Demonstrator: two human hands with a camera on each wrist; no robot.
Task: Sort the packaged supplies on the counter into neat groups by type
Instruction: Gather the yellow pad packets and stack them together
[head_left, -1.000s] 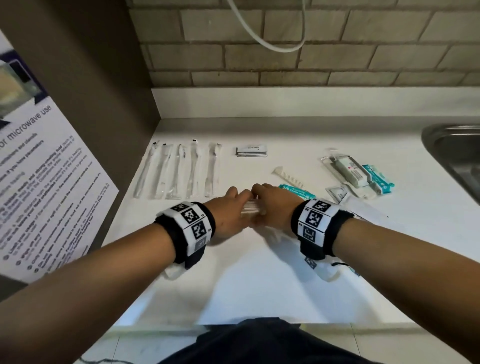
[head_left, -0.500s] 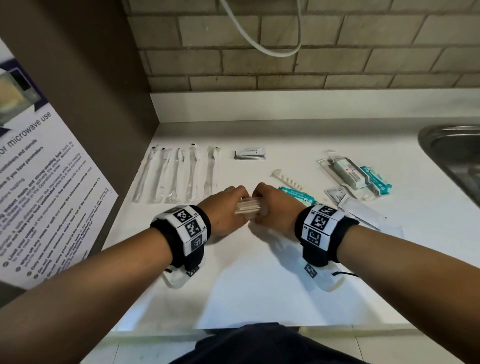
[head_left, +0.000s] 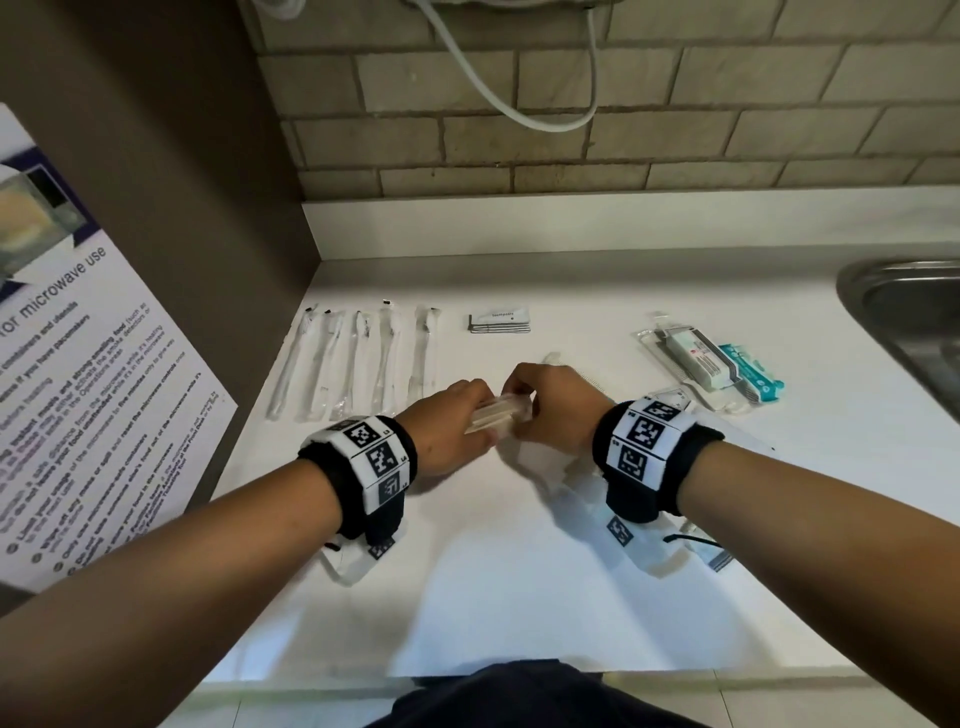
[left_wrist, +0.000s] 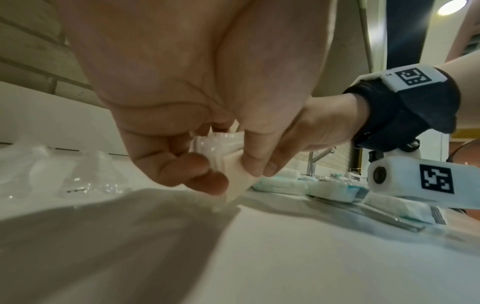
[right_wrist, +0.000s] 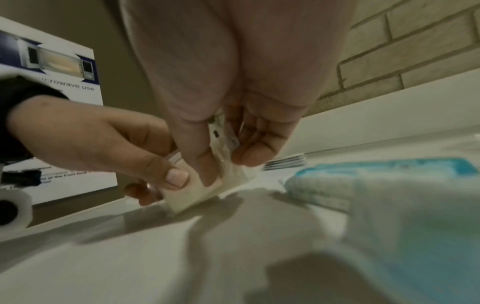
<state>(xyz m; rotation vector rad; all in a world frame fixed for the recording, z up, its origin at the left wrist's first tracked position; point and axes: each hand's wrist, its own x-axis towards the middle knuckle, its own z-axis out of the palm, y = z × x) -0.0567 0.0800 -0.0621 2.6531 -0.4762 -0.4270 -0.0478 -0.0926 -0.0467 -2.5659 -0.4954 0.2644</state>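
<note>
Here, your left hand (head_left: 451, 422) and right hand (head_left: 558, 408) pinch a packet stack (head_left: 500, 413) edge-down; loosen either pinch and it may fan across the counter (head_left: 519, 571).

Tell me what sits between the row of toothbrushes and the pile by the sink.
The toothpaste sachets at the back, both hands holding a stack of combs nearer; head view.

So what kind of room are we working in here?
Probably a shared kitchenette or pantry: a steel sink set in the white counter, a poster of microwave-use rules on the left wall, and a brick-tile backsplash.
</note>
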